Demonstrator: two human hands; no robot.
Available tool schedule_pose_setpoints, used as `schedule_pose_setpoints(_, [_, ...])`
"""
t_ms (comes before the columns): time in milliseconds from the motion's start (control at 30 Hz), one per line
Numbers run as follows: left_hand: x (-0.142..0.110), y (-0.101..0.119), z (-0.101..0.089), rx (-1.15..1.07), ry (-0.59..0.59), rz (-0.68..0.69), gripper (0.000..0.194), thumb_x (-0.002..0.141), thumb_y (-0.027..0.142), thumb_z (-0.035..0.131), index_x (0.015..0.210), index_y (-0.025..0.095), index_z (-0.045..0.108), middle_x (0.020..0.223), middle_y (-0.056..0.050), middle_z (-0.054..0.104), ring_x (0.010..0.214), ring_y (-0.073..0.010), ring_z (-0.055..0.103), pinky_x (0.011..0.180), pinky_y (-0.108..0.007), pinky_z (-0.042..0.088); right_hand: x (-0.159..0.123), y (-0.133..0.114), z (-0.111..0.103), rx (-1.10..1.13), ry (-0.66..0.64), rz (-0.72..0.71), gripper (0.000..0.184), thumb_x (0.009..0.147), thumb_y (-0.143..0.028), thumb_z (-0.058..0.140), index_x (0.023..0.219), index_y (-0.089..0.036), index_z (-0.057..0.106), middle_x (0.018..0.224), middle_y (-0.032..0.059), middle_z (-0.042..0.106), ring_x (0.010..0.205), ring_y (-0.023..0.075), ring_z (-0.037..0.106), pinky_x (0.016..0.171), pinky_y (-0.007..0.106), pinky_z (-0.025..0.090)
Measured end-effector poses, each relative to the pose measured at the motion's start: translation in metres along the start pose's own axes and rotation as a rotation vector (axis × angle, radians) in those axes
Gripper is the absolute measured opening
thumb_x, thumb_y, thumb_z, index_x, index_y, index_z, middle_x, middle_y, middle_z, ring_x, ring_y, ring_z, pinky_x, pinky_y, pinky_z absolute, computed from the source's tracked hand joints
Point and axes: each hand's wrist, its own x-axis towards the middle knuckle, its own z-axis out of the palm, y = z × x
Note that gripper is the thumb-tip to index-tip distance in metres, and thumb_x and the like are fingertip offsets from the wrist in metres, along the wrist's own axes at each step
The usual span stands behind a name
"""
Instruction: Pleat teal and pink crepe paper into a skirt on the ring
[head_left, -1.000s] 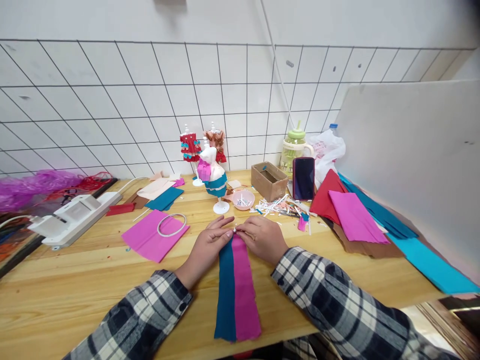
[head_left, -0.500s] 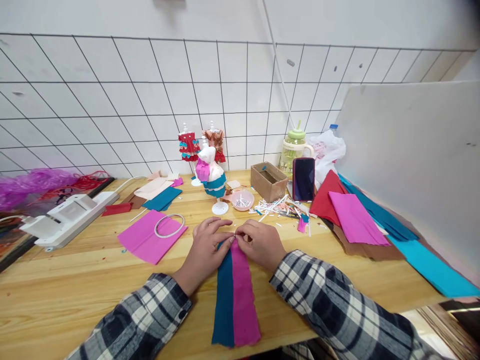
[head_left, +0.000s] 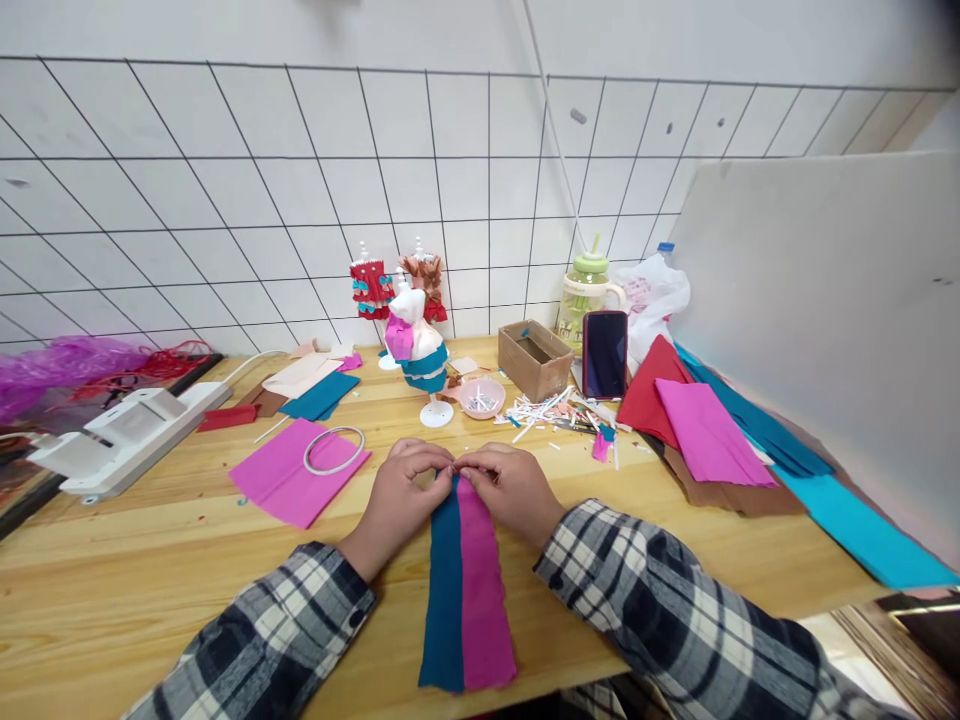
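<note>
A long two-colour strip of crepe paper [head_left: 465, 590], teal on its left half and magenta on its right, lies on the table and runs toward me. My left hand [head_left: 405, 495] pinches its far end at the teal side. Close against it, my right hand [head_left: 517, 490] pinches the same end at the magenta side. The fingertips of both hands meet there and hide the gathered edge. Just beyond them stands a small white mannequin [head_left: 418, 345] on a round base, dressed in white, pink and teal paper.
Left are a magenta sheet [head_left: 277, 470] under a white ring [head_left: 334, 468], and a power strip [head_left: 135, 440]. Behind my hands are a pink dish [head_left: 482, 397], paper scraps, a cardboard box [head_left: 534, 360] and a phone [head_left: 604, 355]. Folded coloured papers [head_left: 712, 435] lie right.
My fingertips have drawn together at the strip's far end. The left hand's fingers, stretched out earlier, have curled in. The view has shifted slightly.
</note>
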Motion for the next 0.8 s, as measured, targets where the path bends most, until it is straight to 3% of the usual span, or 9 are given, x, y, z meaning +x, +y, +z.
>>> schedule_pose_setpoints(300, [-0.0009, -0.0035, 0.0018, -0.040, -0.022, -0.121, 0.019, 0.079, 0.026, 0.056, 0.079, 0.021, 0.075, 0.091, -0.005, 0.075, 0.088, -0.0198, 0.068, 0.086, -0.036, 0.053, -0.0009, 0.0028, 0.0009, -0.056, -0.032, -0.024, 0.024, 0.089, -0.020, 0.058, 0.108, -0.026, 0.072, 0.091, 0.0017, 0.072, 0.083, 0.0144, 0.064, 0.076, 0.025, 0.047])
schedule_pose_setpoints(633, [0.0007, -0.0019, -0.0001, -0.005, -0.030, -0.098, 0.019, 0.077, 0.022, 0.055, 0.076, 0.022, 0.074, 0.088, -0.003, 0.076, 0.086, -0.0190, 0.068, 0.083, -0.034, 0.054, -0.0005, 0.0006, -0.0012, -0.090, -0.065, -0.022, 0.024, 0.089, -0.021, 0.058, 0.108, -0.027, 0.071, 0.092, 0.0011, 0.071, 0.085, 0.0144, 0.063, 0.077, 0.025, 0.046])
schedule_pose_setpoints(800, [-0.0011, -0.0005, 0.0028, 0.093, -0.043, -0.089, 0.015, 0.079, 0.026, 0.060, 0.075, 0.023, 0.074, 0.088, -0.003, 0.075, 0.088, -0.0211, 0.066, 0.085, -0.039, 0.049, -0.0014, -0.0033, -0.0031, -0.139, 0.036, 0.018, 0.015, 0.088, -0.022, 0.060, 0.097, -0.023, 0.072, 0.088, 0.0026, 0.065, 0.080, 0.0139, 0.060, 0.072, 0.025, 0.045])
